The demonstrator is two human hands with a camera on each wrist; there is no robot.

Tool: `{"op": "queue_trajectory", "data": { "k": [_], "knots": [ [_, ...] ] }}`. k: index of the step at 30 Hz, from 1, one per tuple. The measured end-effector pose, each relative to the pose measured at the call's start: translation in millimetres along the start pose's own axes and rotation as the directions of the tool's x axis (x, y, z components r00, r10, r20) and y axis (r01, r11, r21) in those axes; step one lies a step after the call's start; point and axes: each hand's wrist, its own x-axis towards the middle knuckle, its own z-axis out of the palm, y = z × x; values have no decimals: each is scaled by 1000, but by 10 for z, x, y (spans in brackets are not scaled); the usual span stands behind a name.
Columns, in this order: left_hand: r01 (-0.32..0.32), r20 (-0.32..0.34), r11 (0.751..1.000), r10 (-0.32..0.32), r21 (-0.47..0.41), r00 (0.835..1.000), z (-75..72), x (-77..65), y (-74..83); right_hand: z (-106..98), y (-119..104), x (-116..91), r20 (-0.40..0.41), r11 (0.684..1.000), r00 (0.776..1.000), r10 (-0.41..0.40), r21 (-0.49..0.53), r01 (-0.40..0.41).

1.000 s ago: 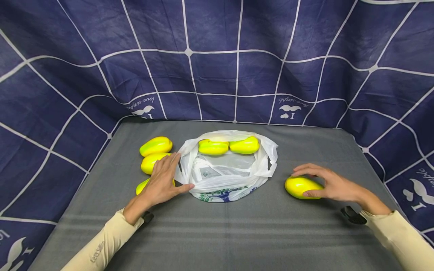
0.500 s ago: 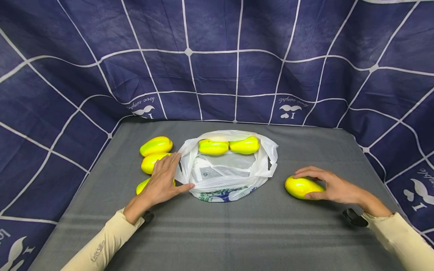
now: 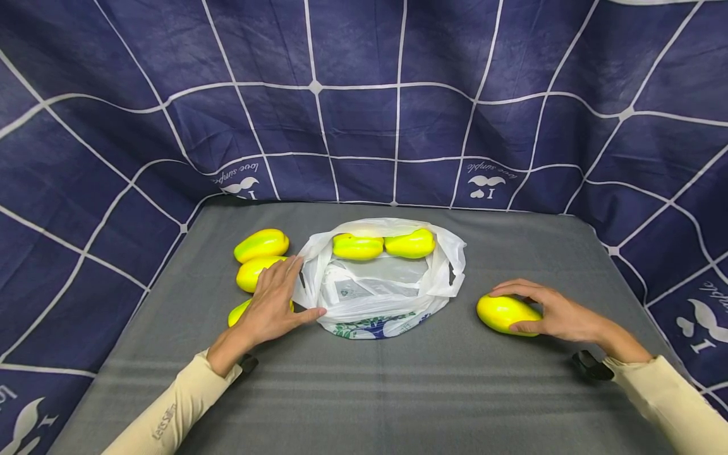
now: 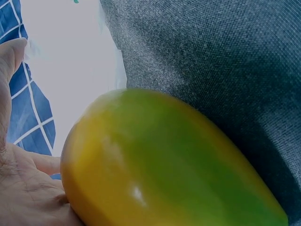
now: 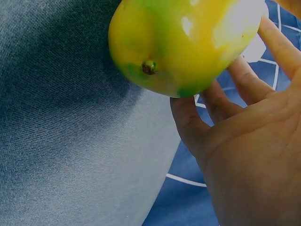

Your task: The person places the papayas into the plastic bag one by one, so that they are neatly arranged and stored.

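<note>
A white plastic bag [image 3: 372, 308] lies with its mouth spread wide in the middle of the table. Two yellow-green papayas [image 3: 357, 247] sit side by side at its far inner wall. My left hand [image 3: 275, 304] stretches along the bag's left edge, fingers extended and thumb tip at the front rim. Partly hidden beneath this hand is another papaya [image 4: 160, 160], large in the left wrist view. Off to the right, my right hand [image 3: 569, 316] holds a papaya [image 3: 503, 313] between thumb and fingers, low over the table. Its stem end shows in the right wrist view.
Two more papayas [image 3: 261, 245] lie left of the bag, beyond the left hand. A grey cloth [image 3: 375, 392] covers the table. A dark blue curtain [image 3: 364, 120] with white lines hangs along the back and both sides.
The right hand has shifted very slightly with its papaya, first right and then back left. The left hand and the bag have stayed in place.
</note>
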Motion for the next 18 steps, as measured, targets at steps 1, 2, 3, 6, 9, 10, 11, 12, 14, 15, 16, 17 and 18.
{"op": "queue_trajectory", "data": {
  "k": [1, 2, 3, 6, 9, 10, 11, 12, 14, 15, 16, 17, 18],
  "knots": [
    [-1, 0, 1000, 1, 1, 1000, 0, 1, 2, 0, 4, 0, 2, 1000, 1000, -4, -1, 4],
    [-1, 0, 1000, 1, 1, 1000, 0, 3, 4, 2, 8, 1, 5, 1000, 1000, -6, -1, 6],
    [-2, -1, 1000, 2, 1, 1000, 0, 4, 6, 3, 13, 1, 9, 1000, 1000, -5, 0, 5],
    [-1, 1, 1000, 1, -1, 1000, 4, 8, 4, 8, 23, 1, 21, 1000, 1000, 5, 9, -5],
    [-2, 1, 1000, 2, 0, 1000, 8, 10, 0, 11, 25, 1, 24, 1000, 1000, 9, 12, -10],
    [-2, 2, 1000, 2, 1, 1000, 8, 10, -3, 11, 26, 1, 23, 1000, 1000, 3, 12, -3],
    [-1, 2, 1000, 1, 1, 1000, 8, 12, -3, 11, 26, 2, 21, 1000, 1000, 0, 10, 0],
    [-1, 2, 1000, 1, 2, 1000, 9, 12, -4, 10, 25, 3, 19, 1000, 1000, -2, 7, 2],
    [-2, 1, 1000, 2, 3, 1000, 9, 13, -7, 8, 20, 4, 15, 1000, 1000, -4, 7, 4],
    [-2, 1, 1000, 2, 2, 1000, 9, 13, -9, 6, 18, 4, 14, 1000, 1000, -3, 6, 3],
    [-2, 1, 1000, 2, 1, 1000, 9, 14, -9, 5, 15, 4, 13, 1000, 1000, 1, 7, -1],
    [-3, -1, 1000, 3, 1, 1000, 10, 15, -10, 3, 11, 4, 14, 1000, 1000, 8, 7, -8],
    [-4, -2, 1000, 4, 2, 1000, 11, 15, -12, 2, 11, 3, 15, 1000, 1000, 11, 5, -11]
  ]
}}
